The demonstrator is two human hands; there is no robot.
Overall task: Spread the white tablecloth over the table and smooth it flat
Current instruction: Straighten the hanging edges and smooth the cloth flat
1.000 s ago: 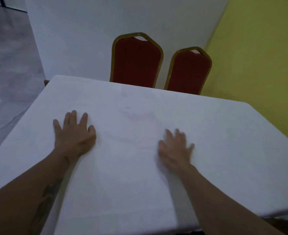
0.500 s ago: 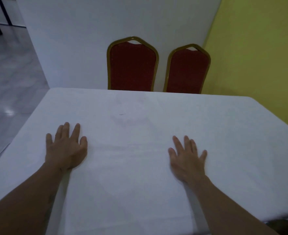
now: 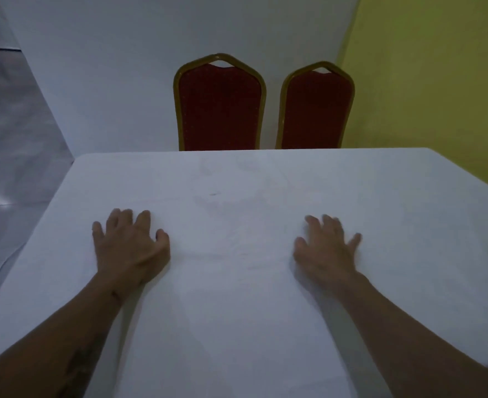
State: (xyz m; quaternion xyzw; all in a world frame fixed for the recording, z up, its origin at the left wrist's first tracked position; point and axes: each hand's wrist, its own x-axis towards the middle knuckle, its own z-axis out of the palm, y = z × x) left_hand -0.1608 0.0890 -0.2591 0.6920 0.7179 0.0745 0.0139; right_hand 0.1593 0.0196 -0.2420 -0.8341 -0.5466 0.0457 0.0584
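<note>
Across the whole tabletop, the white tablecloth (image 3: 265,326) is seen spread out, its far edge running straight in front of two chairs and its left side falling away over the table's edge toward the floor. Faint creases and a shallow ripple are visible in the cloth between the two hands, and a small dark speck (image 3: 213,194) is seen farther back near the middle.

The left hand (image 3: 128,248) is laid palm down on the cloth, left of centre, with the fingers spread and slightly curled; nothing is gripped. The right hand (image 3: 327,248) is likewise laid flat and unclenched on the cloth, right of centre, fingers fanned apart; its fingertips are blurred. The two hands are set well apart, at about the same depth on the table. Both forearms are bare, extended from the lower corners.

Behind the far edge, a red chair with a gold frame (image 3: 219,107) is placed just beside a second one (image 3: 316,110). A white wall (image 3: 151,53) is seen behind them and a yellow wall (image 3: 437,81) at the right. Grey floor (image 3: 13,139) is shown at the left.
</note>
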